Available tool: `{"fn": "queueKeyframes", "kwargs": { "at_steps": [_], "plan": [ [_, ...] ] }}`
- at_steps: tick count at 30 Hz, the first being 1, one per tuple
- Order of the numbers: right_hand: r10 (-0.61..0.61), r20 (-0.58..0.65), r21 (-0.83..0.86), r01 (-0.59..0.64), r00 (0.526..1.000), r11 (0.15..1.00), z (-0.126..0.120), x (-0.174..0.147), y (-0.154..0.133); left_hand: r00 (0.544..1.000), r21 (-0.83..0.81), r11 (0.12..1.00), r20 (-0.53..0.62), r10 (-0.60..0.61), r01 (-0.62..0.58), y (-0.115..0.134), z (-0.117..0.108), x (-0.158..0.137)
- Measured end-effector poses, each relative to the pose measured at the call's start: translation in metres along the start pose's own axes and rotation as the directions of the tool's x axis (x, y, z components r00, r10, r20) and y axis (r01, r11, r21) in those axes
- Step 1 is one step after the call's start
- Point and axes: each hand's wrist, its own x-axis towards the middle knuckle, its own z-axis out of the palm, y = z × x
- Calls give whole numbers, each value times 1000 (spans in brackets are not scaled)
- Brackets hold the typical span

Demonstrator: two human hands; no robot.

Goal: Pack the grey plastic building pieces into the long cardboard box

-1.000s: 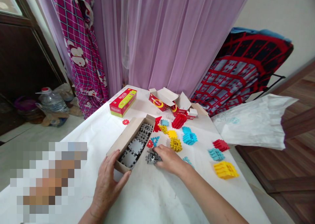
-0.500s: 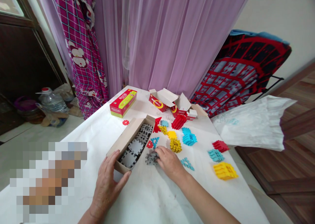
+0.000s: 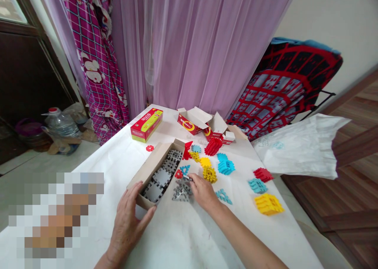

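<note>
My left hand grips the near end of a long open cardboard box, fingers along its left side and thumb at the front. Grey notched building plates fill the box in a row. To its right, my right hand pinches a grey building piece at the edge of a small pile of grey pieces on the table. Close by lie a blue triangle piece, a red flower-shaped piece, a stack of yellow pieces and a light-blue triangle piece.
A closed red and green box stands at the back left of the white table. Opened red boxes lie at the back. Blue stacks and a yellow stack sit on the right. A white bag overhangs the right edge.
My right hand has shifted slightly right, pulling back from the grey pile with a piece in its fingers, so more of the pile shows. The left hand stays on the box.
</note>
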Motion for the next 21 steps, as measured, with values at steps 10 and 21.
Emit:
{"fn": "queueKeyframes", "kwargs": {
  "at_steps": [10, 21],
  "plan": [
    [-66, -108, -323, 27, 992, 946, 0, -2, 5, 1000, -6, 1000, -14, 16, -16, 1, -1, 1],
    [-238, -283, -307, 147, 929, 940, 2, -17, 1, 1000, -5, 1000, -4, -8, 8, -1, 1, -1]
  ]
}}
